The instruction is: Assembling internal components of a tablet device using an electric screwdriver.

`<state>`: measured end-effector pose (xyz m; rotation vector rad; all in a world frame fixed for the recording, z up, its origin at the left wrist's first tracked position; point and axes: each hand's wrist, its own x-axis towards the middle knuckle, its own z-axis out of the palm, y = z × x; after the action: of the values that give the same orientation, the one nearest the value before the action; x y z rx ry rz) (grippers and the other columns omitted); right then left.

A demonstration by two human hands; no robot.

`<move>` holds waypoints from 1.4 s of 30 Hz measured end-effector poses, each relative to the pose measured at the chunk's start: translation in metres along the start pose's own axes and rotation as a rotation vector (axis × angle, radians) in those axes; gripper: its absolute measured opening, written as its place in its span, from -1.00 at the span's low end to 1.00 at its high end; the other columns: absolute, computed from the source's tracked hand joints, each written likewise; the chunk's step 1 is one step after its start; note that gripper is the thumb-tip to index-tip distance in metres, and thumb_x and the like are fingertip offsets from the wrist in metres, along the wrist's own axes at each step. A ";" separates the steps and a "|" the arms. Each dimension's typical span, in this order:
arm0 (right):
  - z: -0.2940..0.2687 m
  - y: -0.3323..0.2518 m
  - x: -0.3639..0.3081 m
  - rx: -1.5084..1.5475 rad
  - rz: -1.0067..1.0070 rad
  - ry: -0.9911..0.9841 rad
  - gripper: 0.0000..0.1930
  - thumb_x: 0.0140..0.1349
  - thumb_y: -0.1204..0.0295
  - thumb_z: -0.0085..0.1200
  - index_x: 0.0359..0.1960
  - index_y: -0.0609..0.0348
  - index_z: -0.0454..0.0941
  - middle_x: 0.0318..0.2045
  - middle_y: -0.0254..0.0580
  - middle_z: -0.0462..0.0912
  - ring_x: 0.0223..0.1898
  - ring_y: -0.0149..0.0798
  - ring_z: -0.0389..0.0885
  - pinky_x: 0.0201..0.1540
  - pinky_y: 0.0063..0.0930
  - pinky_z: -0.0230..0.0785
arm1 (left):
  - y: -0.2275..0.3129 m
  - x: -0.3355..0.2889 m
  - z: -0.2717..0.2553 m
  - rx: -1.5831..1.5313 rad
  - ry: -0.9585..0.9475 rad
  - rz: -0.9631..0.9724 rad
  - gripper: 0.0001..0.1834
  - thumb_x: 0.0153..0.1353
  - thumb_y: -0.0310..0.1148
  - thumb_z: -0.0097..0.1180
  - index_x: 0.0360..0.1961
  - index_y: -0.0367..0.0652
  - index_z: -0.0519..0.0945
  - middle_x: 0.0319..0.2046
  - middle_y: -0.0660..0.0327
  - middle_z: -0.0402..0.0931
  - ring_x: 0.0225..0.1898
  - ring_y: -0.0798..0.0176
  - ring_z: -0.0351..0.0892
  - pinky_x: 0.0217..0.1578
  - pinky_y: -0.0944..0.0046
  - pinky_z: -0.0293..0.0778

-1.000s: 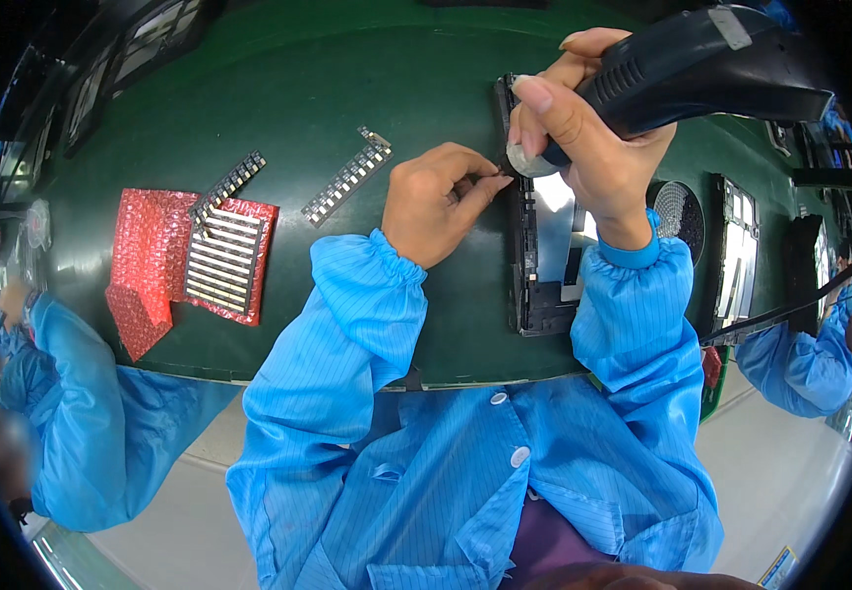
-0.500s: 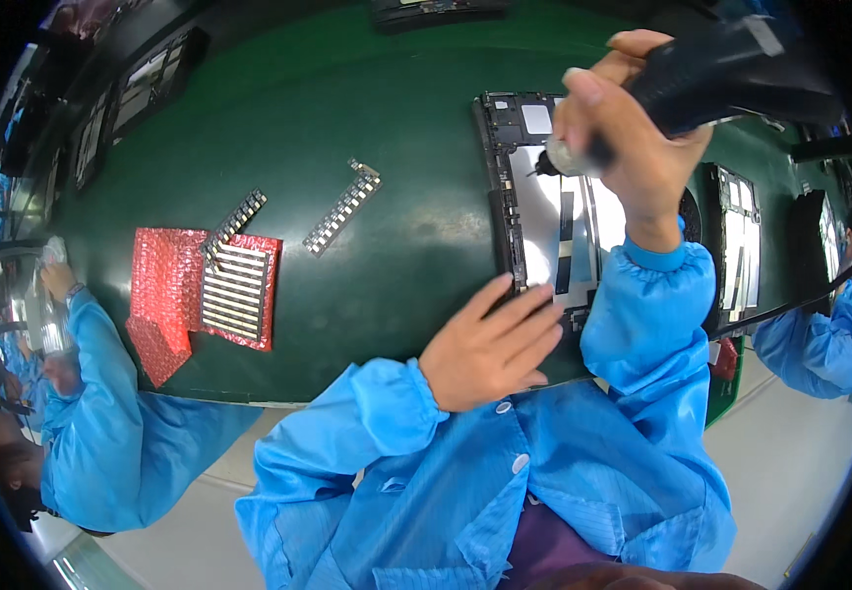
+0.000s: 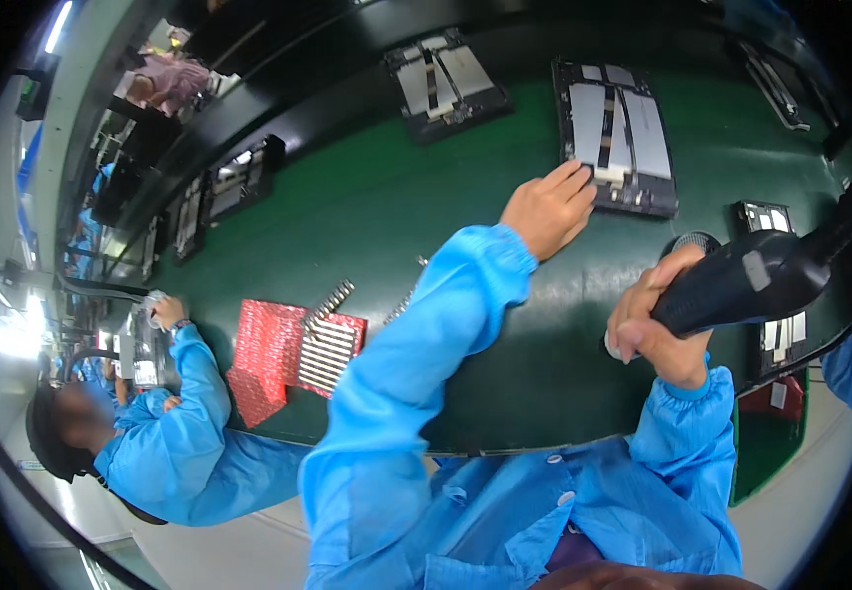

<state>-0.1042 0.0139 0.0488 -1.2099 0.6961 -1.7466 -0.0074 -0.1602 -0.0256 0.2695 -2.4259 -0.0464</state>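
Observation:
An opened tablet (image 3: 650, 147), showing pale battery panels and dark flex strips, lies on the green table at the far right of centre. The bent fingers of my left hand (image 3: 549, 211) are closed on its near left corner, the thumb mostly hidden. Lower right, my right hand (image 3: 657, 320) grips a black electric screwdriver (image 3: 741, 285), its cable end to the right and its front end hidden by my fingers. The screwdriver is held above the table, apart from the tablet.
A red bubble-wrap pouch (image 3: 267, 359) with strips of small parts (image 3: 326, 356) lies at left. Another opened tablet (image 3: 446, 87) lies at the back, and one more (image 3: 778, 334) at right behind the screwdriver. A co-worker in blue (image 3: 175, 423) sits at left.
The tablet now lies farther back on the table, with my left hand at its corner. My right hand has drawn the screwdriver away from the tablet, nearer to me. The view has shifted.

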 end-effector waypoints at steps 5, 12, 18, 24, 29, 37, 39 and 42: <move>-0.010 0.013 -0.001 -0.019 0.057 0.023 -0.59 -0.04 0.76 0.13 -0.18 0.28 0.22 -0.70 -0.22 0.45 -0.69 -0.44 0.45 -0.61 -0.61 0.31 | -0.045 0.065 0.031 0.144 -0.121 -0.278 -0.81 -0.04 -0.46 0.14 -0.33 -0.24 0.56 -0.14 0.10 0.50 0.01 0.06 0.44 -0.14 0.21 0.50; -0.019 0.008 0.006 -0.024 0.224 0.143 -0.57 -0.07 0.77 0.14 -0.19 0.24 0.22 -0.73 -0.22 0.45 -0.71 -0.42 0.45 -0.66 -0.58 0.29 | -0.097 0.064 0.017 0.189 -0.409 -0.362 -0.45 -0.17 -0.55 0.09 -0.03 -0.27 0.39 0.05 -0.10 0.34 0.13 -0.09 0.29 0.12 0.08 0.28; -0.020 0.000 0.001 0.000 0.236 0.088 -0.71 -0.05 0.55 0.31 -0.30 0.25 0.45 -0.61 -0.43 0.46 -0.55 -0.59 0.38 -0.46 -0.64 0.28 | -0.157 0.011 -0.057 0.644 -0.672 -0.665 -0.34 -0.23 -0.50 0.23 0.02 -0.18 0.34 0.11 0.09 0.29 0.20 0.03 0.20 0.08 -0.11 0.28; -0.025 0.010 0.006 -0.141 0.003 0.041 -0.72 -0.08 0.52 0.28 -0.38 0.20 0.39 -0.68 -0.43 0.39 -0.67 -0.58 0.28 -0.63 -0.61 0.10 | -0.165 -0.002 -0.080 0.547 -0.540 -0.660 -0.40 -0.28 -0.54 0.07 -0.04 -0.21 0.42 -0.19 -0.17 0.50 -0.11 -0.20 0.47 -0.08 0.01 0.41; -0.035 0.006 0.004 -0.099 0.110 0.149 -0.73 -0.09 0.49 0.30 -0.48 0.17 0.37 -0.68 -0.46 0.37 -0.64 -0.59 0.24 -0.61 -0.61 0.06 | -0.121 0.006 -0.099 0.764 -0.179 -0.576 -0.51 -0.31 -0.43 0.01 -0.19 -0.17 0.57 -0.34 0.04 0.60 -0.32 -0.06 0.57 -0.28 0.04 0.44; -0.057 -0.015 0.011 -0.314 0.002 0.446 -0.75 -0.10 0.52 0.32 -0.40 0.22 0.48 -0.70 -0.45 0.43 -0.67 -0.59 0.35 -0.65 -0.66 0.13 | 0.024 -0.021 -0.121 0.521 0.209 -0.172 -0.54 -0.37 -0.54 0.03 -0.27 -0.25 0.60 -0.35 0.07 0.59 -0.32 0.02 0.58 -0.26 0.14 0.42; -0.056 -0.030 0.014 -0.329 0.016 0.515 -0.72 -0.07 0.55 0.30 -0.31 0.25 0.48 -0.67 -0.41 0.48 -0.67 -0.56 0.41 -0.65 -0.66 0.18 | 0.062 -0.040 -0.118 0.438 0.085 -0.171 -0.47 -0.38 -0.54 0.08 -0.19 -0.30 0.57 -0.28 0.01 0.58 -0.23 -0.04 0.58 -0.18 0.14 0.41; -0.059 -0.027 0.011 -0.379 -0.114 0.574 -0.65 -0.02 0.60 0.23 -0.17 0.27 0.41 -0.64 -0.34 0.49 -0.66 -0.51 0.42 -0.62 -0.64 0.22 | 0.108 -0.068 -0.099 0.222 -0.007 -0.262 -0.53 -0.31 -0.56 0.14 -0.20 -0.30 0.56 -0.20 0.04 0.56 -0.13 0.02 0.54 -0.13 0.03 0.36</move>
<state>-0.1696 0.0146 0.0546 -0.9958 1.3659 -2.1478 0.0871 -0.0364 0.0176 0.6878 -2.3888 0.1060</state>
